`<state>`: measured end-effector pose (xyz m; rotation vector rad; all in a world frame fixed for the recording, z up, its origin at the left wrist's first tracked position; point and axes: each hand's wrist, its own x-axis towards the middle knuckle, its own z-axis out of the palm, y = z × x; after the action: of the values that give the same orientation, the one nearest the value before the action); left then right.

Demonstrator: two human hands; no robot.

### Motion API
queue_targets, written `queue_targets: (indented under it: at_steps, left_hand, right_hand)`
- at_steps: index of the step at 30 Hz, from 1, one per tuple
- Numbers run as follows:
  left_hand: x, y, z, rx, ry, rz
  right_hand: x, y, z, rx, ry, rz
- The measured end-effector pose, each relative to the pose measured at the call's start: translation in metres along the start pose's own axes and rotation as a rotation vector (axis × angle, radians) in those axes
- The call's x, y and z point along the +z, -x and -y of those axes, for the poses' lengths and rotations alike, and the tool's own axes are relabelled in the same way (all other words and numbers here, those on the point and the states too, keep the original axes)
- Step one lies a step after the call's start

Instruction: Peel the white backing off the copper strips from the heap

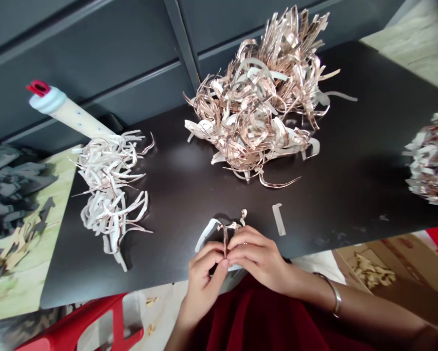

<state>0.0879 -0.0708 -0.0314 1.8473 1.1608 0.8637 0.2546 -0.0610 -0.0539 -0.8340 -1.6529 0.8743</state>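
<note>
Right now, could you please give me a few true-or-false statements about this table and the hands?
1. The left hand and right hand pinch a thin strip together. True.
2. The bangle is on the left wrist. False: it is on the right wrist.
3. The biggest pile sits in the middle of the dark table. True.
4. The pile at the left is mostly coppery. False: it is mostly white.
5. A loose white strip lies apart from the hands. True.
</note>
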Motion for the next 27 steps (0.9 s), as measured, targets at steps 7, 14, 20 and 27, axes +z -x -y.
queue_targets:
  at_steps: [7,14,20,27]
  left_hand:
    - [0.0007,0.0019,0.004,0.003,-0.027,0.037]
    - [0.0019,0.0029,0.0079,-0.004,-0.057,0.033]
    - [0.0005,0.0014,0.0063,-0.061,0.06,0.031]
    - [0.0023,0.0047,0.0023,-0.355,0.096,0.05]
  right_hand:
    - [0.0049,0.0038,-0.004,-0.116,0.054,0.012]
    - [0.0026,0.0029,-0.0035,0.102,0.022,0.019]
    - [-0.0039,0.0013,-0.0024,0.416,-0.154,0.138]
    - [-0.0011,0.001,-0.004,0.031,0.073,0.124]
